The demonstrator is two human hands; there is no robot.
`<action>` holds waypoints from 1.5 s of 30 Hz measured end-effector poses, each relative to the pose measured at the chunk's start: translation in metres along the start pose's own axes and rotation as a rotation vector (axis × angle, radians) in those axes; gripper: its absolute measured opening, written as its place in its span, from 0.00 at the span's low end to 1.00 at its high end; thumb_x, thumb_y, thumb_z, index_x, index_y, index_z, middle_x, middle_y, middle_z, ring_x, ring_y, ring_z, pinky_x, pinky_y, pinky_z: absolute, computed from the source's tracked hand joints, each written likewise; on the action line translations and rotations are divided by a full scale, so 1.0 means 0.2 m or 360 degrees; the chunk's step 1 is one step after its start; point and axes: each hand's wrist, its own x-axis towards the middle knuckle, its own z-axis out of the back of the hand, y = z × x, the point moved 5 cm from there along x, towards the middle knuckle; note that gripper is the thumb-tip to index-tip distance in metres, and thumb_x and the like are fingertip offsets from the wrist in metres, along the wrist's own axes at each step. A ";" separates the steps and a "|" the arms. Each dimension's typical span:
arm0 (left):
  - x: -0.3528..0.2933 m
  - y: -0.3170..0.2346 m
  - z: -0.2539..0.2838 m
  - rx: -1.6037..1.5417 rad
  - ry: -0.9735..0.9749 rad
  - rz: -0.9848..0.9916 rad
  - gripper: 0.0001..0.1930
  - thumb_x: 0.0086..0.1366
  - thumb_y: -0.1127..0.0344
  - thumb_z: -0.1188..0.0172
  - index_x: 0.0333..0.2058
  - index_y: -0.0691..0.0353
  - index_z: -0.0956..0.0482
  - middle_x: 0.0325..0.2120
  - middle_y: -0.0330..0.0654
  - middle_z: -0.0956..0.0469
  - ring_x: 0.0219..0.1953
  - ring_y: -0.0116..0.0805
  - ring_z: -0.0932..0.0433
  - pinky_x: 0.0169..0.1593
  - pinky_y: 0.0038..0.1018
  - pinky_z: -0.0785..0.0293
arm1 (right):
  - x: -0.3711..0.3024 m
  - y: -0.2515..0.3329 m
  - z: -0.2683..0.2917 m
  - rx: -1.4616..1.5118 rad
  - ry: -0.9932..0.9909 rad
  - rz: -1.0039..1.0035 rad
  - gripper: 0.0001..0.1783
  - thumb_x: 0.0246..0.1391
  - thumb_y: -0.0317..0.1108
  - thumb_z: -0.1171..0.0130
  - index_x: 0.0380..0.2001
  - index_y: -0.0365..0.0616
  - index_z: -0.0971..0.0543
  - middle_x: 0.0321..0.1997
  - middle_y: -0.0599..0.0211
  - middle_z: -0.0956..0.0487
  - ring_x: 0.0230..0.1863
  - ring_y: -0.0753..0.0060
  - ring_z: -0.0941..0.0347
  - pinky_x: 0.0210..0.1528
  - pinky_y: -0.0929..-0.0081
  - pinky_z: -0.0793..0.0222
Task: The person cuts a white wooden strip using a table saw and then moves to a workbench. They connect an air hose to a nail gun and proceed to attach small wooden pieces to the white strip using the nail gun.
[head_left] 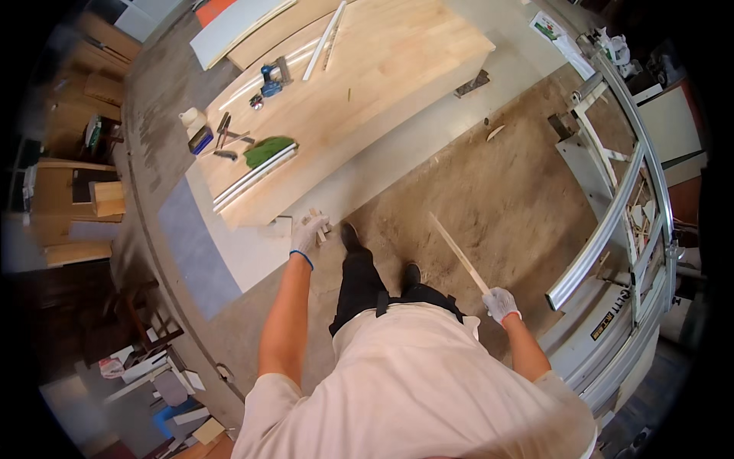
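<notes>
My left hand [310,232], in a pale work glove with a blue cuff, is closed around several short wood pieces [321,234] just off the near edge of the wooden workbench [382,69]. Out to the right, my right hand [501,304], gloved as well, grips one end of a long thin wood strip [459,254]. The strip slants forward and left from that hand over the floor, its far end tapering. Fingers partly cover the short pieces, so their full shape is hidden.
On the bench lie a blue power tool [270,83], a green cloth-like heap [267,151], pale strips [256,177], dark hand tools [223,131] and a blue box [201,140]. A curved metal frame [604,229] stands close on the right. A wood scrap [495,132] lies on the brown floor.
</notes>
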 end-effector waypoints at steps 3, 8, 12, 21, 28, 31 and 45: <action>0.53 -0.05 -0.06 0.0077 -0.0043 0.0092 0.20 0.63 0.68 0.25 0.51 0.61 0.23 0.37 0.42 0.18 0.33 0.39 0.15 0.38 0.38 0.12 | 0.12 0.27 0.15 -0.0092 -0.0320 0.0090 0.26 0.62 0.54 0.36 0.39 0.37 0.13 0.39 0.36 0.14 0.46 0.36 0.15 0.51 0.46 0.22; 1.82 -0.54 0.28 0.1157 -0.0381 -0.0429 0.18 0.63 0.62 0.28 0.49 0.59 0.19 0.36 0.48 0.13 0.37 0.48 0.13 0.42 0.40 0.16 | 0.35 1.17 0.12 -0.0067 -0.0391 -0.0034 0.26 0.63 0.52 0.35 0.44 0.34 0.15 0.40 0.37 0.15 0.45 0.35 0.17 0.51 0.48 0.23; 2.43 -0.77 0.13 0.1874 -0.0553 -0.0413 0.16 0.65 0.58 0.34 0.50 0.55 0.19 0.43 0.52 0.11 0.47 0.58 0.13 0.51 0.47 0.18 | 0.19 1.54 0.00 0.0081 -0.0364 -0.0441 0.26 0.62 0.52 0.35 0.44 0.36 0.15 0.42 0.36 0.14 0.47 0.36 0.16 0.51 0.48 0.23; 3.41 -1.08 -0.03 0.2052 -0.0372 -0.0197 0.23 0.64 0.52 0.29 0.53 0.55 0.20 0.49 0.51 0.13 0.52 0.55 0.13 0.53 0.51 0.18 | 0.26 2.25 -0.06 0.0077 -0.0226 -0.0671 0.26 0.62 0.49 0.32 0.48 0.34 0.13 0.34 0.41 0.14 0.38 0.45 0.13 0.47 0.53 0.20; 3.51 -1.30 -0.39 0.2535 -0.0399 -0.0827 0.36 0.65 0.46 0.27 0.65 0.62 0.24 0.55 0.56 0.18 0.56 0.58 0.16 0.55 0.52 0.18 | 0.21 2.45 -0.12 0.0235 -0.0198 -0.0834 0.22 0.65 0.45 0.34 0.42 0.32 0.15 0.25 0.57 0.17 0.26 0.65 0.19 0.33 0.63 0.23; 3.66 -1.39 -0.61 0.2497 -0.0287 -0.1040 0.35 0.69 0.47 0.29 0.66 0.61 0.25 0.54 0.56 0.18 0.56 0.57 0.16 0.57 0.50 0.18 | 0.22 2.50 -0.15 0.0323 -0.0161 -0.0973 0.23 0.65 0.48 0.35 0.42 0.33 0.15 0.25 0.56 0.17 0.25 0.65 0.19 0.31 0.62 0.23; 3.57 -1.28 -0.96 0.0563 0.0864 0.0027 0.09 0.74 0.60 0.35 0.39 0.60 0.15 0.33 0.34 0.18 0.35 0.24 0.19 0.43 0.27 0.18 | 0.28 2.63 -0.11 0.0760 -0.0651 -0.0816 0.19 0.63 0.44 0.34 0.41 0.35 0.17 0.29 0.50 0.18 0.33 0.56 0.17 0.37 0.53 0.24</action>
